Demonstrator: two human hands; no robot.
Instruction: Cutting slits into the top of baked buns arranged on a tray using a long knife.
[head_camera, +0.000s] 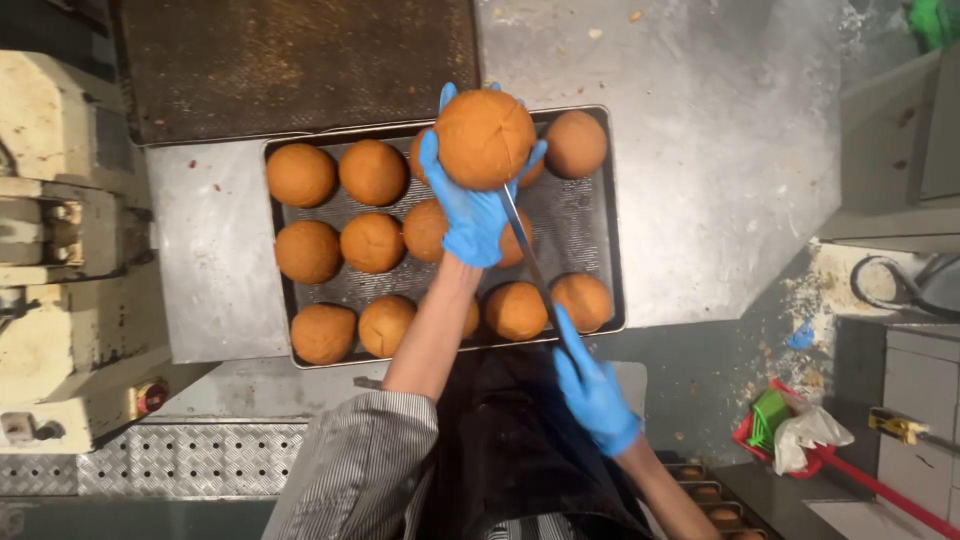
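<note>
- The left hand (470, 205), in a blue glove, is raised above a tray (592, 240) and cups a round brown bun (484, 138). Its fingers curl round the bun's far and near edges, so the bun sits lifted clear of the others, its top turned up toward the camera.
- The right hand (592, 392), also gloved in blue, is lower and nearer the body, closed tight round the handle of a long thin knife (528, 262). The blade runs up and away from this hand, its tip reaching the underside of the held bun, beside the left palm. Held this way, the blade meets the bun's side rather than its crust on top.
- Faint lines cross the bun's top; whether they are cuts I cannot tell.
- Below and around the left hand, the dark metal tray carries about a dozen more buns (372, 242) in rows, close together, some hidden by the forearm.
- The tray rests on a grey, floured worktop (720, 160). Beyond the left hand lies a second, empty tray (290, 60), brown and stained.
- Far left of both hands stands a cream machine (60, 250). Far right of the right hand, low down, are a red dustpan (770, 440) and a red broom handle.
</note>
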